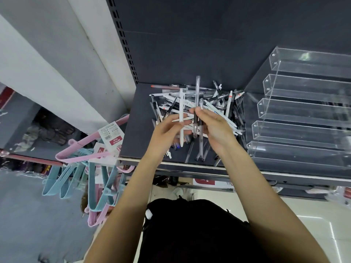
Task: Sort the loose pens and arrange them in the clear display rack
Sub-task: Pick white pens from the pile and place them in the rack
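Hands met above the pen pile [199, 109] left of my five-tiered clear rack [296, 114]: left hand [169, 133] pinched one white pen [181, 112], right hand [214, 128] gripped two clear pens [197, 99].

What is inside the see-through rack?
The clear rack shows only bare troughs; no pens appear inside them. Its right end runs out of view. The loose pens lie piled on the shelf beside it.

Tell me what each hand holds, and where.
Left hand pinches a white plastic pen mid-barrel; right hand grips two clear pens at their black grip sections.
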